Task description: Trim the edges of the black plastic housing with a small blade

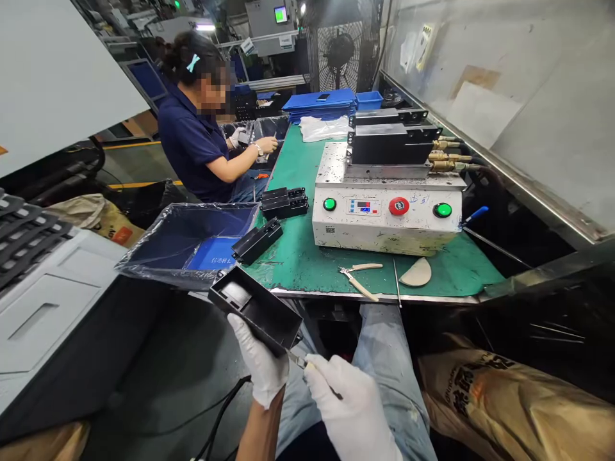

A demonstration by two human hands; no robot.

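Left gloved hand (257, 362) — fingers closed under black plastic housing (254, 314), held tilted just off near edge of green-matted table (307, 269), hollow side up, rim exposed to blade. Right gloved hand (348, 406) — fingers pinching small blade (296, 360), tip at housing's near corner. Lined bin (158, 256) beside, left.

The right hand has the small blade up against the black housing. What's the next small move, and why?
I'd probably draw the small blade in the right gloved hand slowly along the rim of the black plastic housing. Its tip appears to sit at that edge, and the left gloved hand is holding the housing steady from below, with its open side facing up.
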